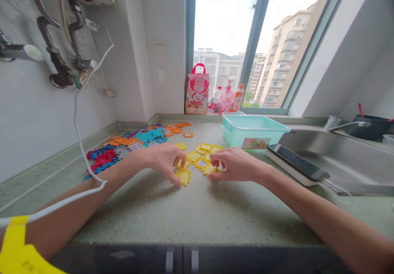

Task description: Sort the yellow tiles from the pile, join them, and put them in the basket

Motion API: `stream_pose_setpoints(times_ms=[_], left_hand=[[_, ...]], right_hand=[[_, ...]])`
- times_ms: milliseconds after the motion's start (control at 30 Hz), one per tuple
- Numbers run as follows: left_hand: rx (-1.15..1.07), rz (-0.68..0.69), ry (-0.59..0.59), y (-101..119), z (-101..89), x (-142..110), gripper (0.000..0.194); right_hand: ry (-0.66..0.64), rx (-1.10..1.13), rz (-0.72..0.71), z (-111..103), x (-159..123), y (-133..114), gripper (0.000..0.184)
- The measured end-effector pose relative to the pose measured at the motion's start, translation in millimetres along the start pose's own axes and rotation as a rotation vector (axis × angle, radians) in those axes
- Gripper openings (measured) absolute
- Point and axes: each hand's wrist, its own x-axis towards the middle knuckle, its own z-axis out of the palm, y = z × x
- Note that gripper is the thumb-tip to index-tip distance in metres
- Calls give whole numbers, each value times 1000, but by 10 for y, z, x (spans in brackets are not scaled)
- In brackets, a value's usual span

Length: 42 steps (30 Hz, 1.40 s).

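Yellow interlocking plastic tiles with toothed edges lie in a loose group on the countertop between my hands. My left hand [164, 161] curls its thumb and fingers around a yellow tile [184, 177] at the near left of the group. On the other side, my right hand [234, 164] has its thumb and bent fingers at another yellow tile [211, 170]; the fingers partly cover it. Between them a yellow tile with a white printed face [202, 163] lies flat. More yellow tiles [193, 155] sit just behind it.
Piled at the back left are blue tiles [150, 134], orange tiles [124, 141] and red tiles [104, 157]. A mint plastic basin [255, 127] stands at the back right. Beside the steel sink [347, 155], a phone [297, 162] rests on a white box. A white cable [80, 134] hangs at left.
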Motion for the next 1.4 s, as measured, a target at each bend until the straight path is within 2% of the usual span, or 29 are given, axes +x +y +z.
stream_pose_setpoints(times_ms=[100,200,300,433,533,633,800,1000,1100,1167,1267,1400], left_hand=[[-42,24,20,-19,37,24,53],[-72,36,60,-14,83,59,54],[-92,55,88,40,140,95,57],[-123,93,134,177,234,140,59],[-108,83,180,265,278,158,59],[-103,90,190,283,283,165,57],[-82,138,216,185,293,181,47],[17,178,303,59,352,191,27],[84,248,352,16,376,197,32],[127,275,321,-6,393,210,43],[164,271,206,-27,415,231,57],[170,260,142,-34,410,240,65]], right_hand=[[-26,11,-1,29,1,-7,33],[-55,71,35,28,2,14,27],[-145,118,92,-40,-10,62,22],[-250,123,201,-155,-45,163,35],[-278,155,234,-207,-62,246,48],[-277,189,166,-235,-56,295,43],[-220,208,18,-255,-32,285,29],[-237,278,-4,-241,-48,357,26],[-253,319,-8,-229,-56,397,24],[-243,331,-34,-219,-57,396,24],[-203,320,-56,-195,-52,357,28],[-131,273,-29,-169,-44,284,41]])
